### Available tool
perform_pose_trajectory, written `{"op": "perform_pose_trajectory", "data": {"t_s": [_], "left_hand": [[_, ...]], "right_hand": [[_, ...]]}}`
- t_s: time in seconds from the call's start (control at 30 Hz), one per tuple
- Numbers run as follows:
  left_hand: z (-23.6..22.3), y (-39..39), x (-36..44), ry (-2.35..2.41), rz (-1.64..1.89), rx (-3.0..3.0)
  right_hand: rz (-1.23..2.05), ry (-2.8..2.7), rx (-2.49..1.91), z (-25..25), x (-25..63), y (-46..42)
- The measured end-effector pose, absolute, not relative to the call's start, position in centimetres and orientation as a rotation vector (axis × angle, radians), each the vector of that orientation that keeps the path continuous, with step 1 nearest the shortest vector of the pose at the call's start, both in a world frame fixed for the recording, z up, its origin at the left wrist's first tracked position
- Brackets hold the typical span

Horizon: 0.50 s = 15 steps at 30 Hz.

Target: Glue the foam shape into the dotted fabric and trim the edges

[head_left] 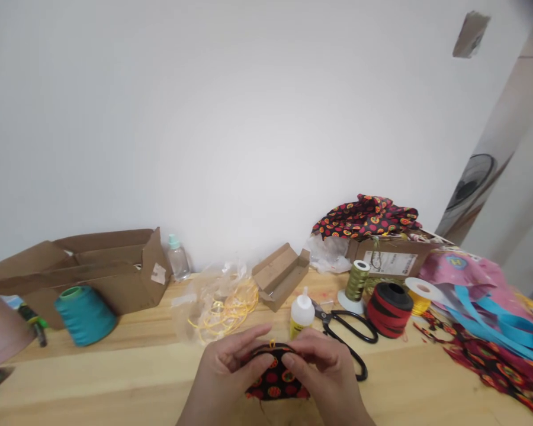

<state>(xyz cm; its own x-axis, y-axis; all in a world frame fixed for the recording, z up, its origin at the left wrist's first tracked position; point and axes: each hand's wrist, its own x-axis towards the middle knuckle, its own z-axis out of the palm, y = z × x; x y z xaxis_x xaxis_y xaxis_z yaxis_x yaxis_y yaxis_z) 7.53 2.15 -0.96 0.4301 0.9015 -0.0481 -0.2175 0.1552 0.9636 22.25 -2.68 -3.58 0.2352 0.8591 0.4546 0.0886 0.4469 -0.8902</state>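
Between my two hands, low in the middle of the view, is a small piece of dark patterned fabric (274,387) with red and orange round motifs. A little yellow loop (272,342) pokes up from its curved top edge. My left hand (226,373) pinches the fabric's left side, thumb on the front face. On the other side my right hand (326,370) grips it likewise, thumb close to the left one. Fingers behind the fabric are partly hidden. Just beyond stands a white glue bottle (302,313) with a yellow label, and black-handled scissors (353,328) lie beside my right hand.
Yellow cord in a plastic bag (226,305), a small open box (282,275) and a teal thread cone (85,315) are behind and left. A long carton (115,278) touches the wall. At right sit a red-black spool (389,310), blue ribbon (506,328) and fabric scraps (493,373).
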Motion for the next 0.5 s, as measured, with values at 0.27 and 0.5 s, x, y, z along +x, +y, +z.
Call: {"op": "perform_pose_trajectory", "data": {"t_s": [0.27,0.5], "left_hand": [[-1.8,2.1,7.1,0.812,0.959,1.135],[-2.2,1.9,7.4,0.883,1.015,1.106]], "right_hand": [[0.805,-1.194,-0.971,-3.6,21.8,-2.6],[0.741,-1.149,-0.988,-3.8,21.7,-2.7]]}}
